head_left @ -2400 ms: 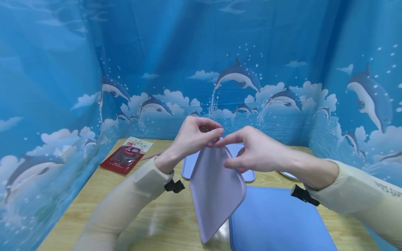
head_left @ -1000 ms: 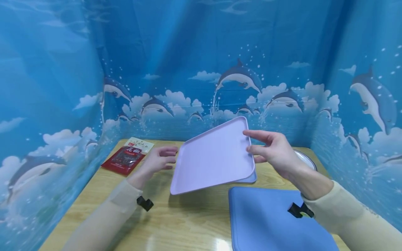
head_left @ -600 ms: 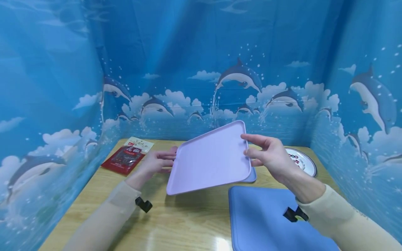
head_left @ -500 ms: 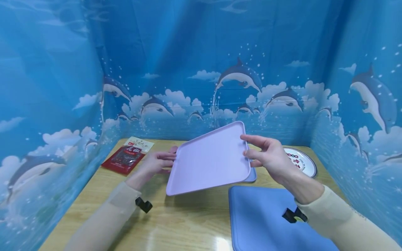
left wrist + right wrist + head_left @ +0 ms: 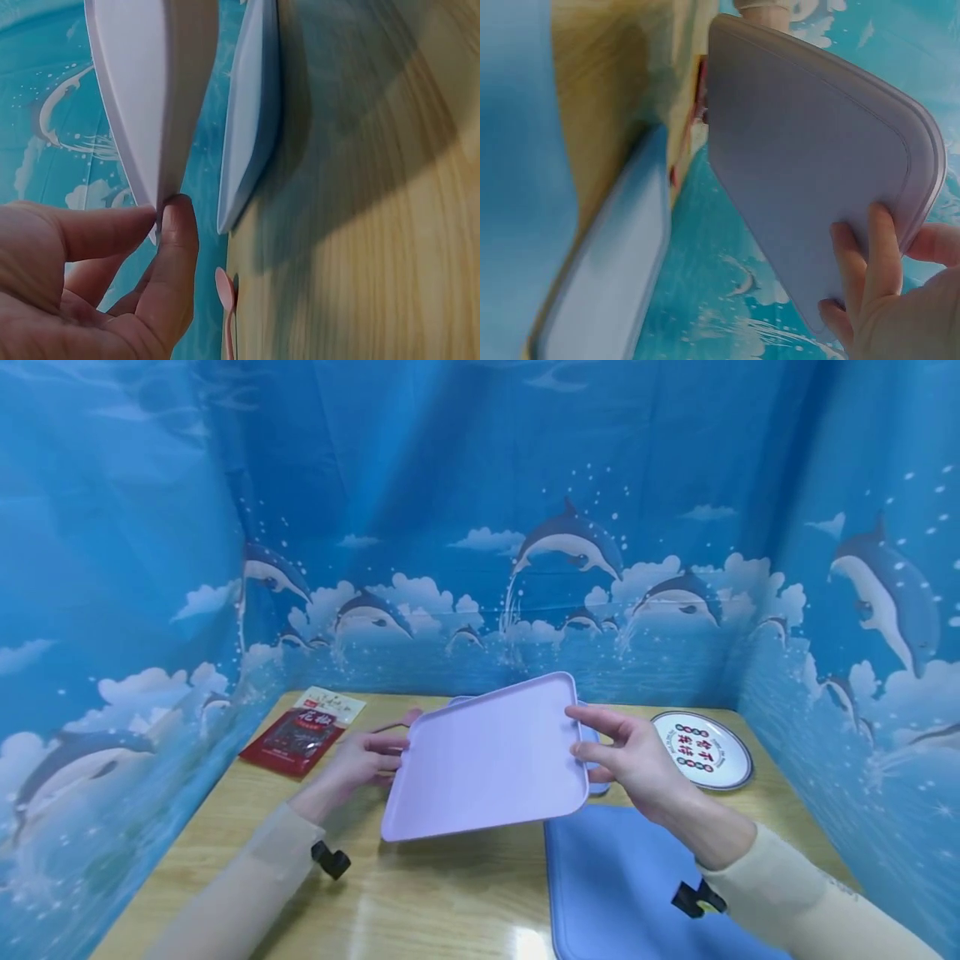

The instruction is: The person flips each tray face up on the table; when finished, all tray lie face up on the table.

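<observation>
At the left, a packet (image 5: 294, 739) lies near the table's (image 5: 450, 893) far edge; just right of it, the left hand (image 5: 356, 767) pinches the purple tray (image 5: 487, 764) by its left edge, fingertips on the rim. A spoon (image 5: 226, 289) lies close by that hand, so a low sweep could knock it. The purple tray is held above the table, tilted, its near left corner lowest; if either pinch slipped, it would likely swing from the other hand or drop. Below and behind it sits a lower tray (image 5: 611, 262), apart from it; tipping further back might make the rims clash. Right of centre is a blue board (image 5: 622, 877), which a dropped corner could strike. The right hand (image 5: 637, 764) grips the right edge; beyond it, a plate (image 5: 705, 752) is close enough to be nudged by a wide swing.
</observation>
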`<state>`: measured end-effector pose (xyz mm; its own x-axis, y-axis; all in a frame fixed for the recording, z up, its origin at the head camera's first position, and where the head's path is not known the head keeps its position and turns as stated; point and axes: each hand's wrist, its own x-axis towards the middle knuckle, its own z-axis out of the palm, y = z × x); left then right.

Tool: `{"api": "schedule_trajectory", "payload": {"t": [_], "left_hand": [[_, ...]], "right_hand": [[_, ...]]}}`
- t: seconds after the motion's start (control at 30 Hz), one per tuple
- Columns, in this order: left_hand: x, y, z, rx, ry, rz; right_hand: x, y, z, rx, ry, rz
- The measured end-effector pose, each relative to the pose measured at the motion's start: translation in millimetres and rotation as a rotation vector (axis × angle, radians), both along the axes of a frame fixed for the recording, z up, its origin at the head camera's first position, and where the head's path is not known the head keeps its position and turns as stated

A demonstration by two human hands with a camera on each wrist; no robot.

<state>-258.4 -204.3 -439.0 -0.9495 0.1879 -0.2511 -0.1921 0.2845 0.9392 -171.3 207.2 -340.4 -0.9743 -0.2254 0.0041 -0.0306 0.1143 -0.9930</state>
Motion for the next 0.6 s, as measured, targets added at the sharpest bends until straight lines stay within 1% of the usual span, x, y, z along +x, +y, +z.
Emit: {"api": "schedule_trajectory", "payload": {"t": [0.1, 0.27, 0.33, 0.5, 0.6], "left_hand": [[1.6, -5, 1.3, -0.017, -0.013, 0.016], [1.9, -13, 0.6, -0.092, -0.002, 0.049], [2.3, -16, -0.4, -0.107, 0.008, 0.061], [5.0, -25, 2.2, -0.128, 0.021, 0.086], [6.8, -30, 3.9, -0.141, 0.032, 0.080]], "right_hand": [[-1.3, -3, -7.8, -0.017, -0.034, -0.003], [-2.5, -7, -17.0, -0.020, -0.079, -0.012], [-2.7, -9, -20.4, -0.002, -0.087, -0.007], [-2.4, -11, -30.5, 0.054, -0.100, 0.011], [-1.7, -12, -36.3, 0.084, -0.116, 0.017]]}}
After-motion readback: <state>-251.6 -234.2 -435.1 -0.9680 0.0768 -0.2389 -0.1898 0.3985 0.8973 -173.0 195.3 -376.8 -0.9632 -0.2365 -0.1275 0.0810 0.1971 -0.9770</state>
